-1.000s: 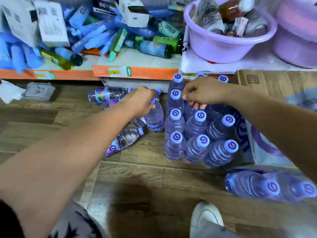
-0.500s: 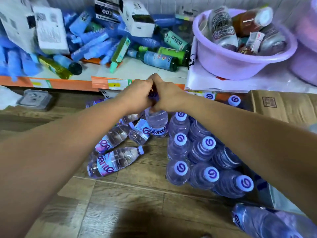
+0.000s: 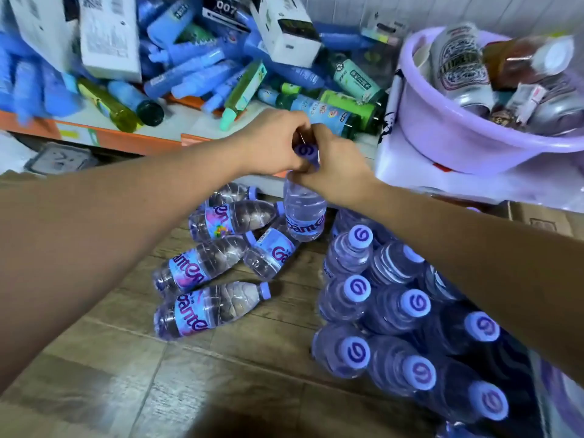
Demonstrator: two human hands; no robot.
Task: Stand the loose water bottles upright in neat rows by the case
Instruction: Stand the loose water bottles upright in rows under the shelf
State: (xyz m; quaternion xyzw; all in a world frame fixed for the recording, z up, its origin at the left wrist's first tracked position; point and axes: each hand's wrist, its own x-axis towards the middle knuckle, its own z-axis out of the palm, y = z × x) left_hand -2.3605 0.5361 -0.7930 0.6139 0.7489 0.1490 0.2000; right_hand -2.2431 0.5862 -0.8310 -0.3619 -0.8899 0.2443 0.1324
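A: While both hands are up at that one bottle, what is each of them doing?

B: Pinching it at the top. The left hand curls its fingers round the neck, and the right hand nips it just under the cap. My guess is that a high hold lets it hang plumb, so it goes down straight.

A: Where is it, exactly?

B: Upright, at the far end of the upright rows, the end nearest the shelf edge. I can't tell whether its base is on the floor, because one of the lying bottles overlaps it.

A: And the others?

B: About five loose bottles lie on their sides on the planks beside the rows, most with their caps pointing towards them.

A: Awkward things to handle?

B: They're thin, clear, ribbed plastic, full of water, with glossy purple labels and flat lilac caps printed with a swirl. Round bodies would roll on smooth wood-grain boards. Standing them shoulder to shoulder is probably what keeps a row neat.
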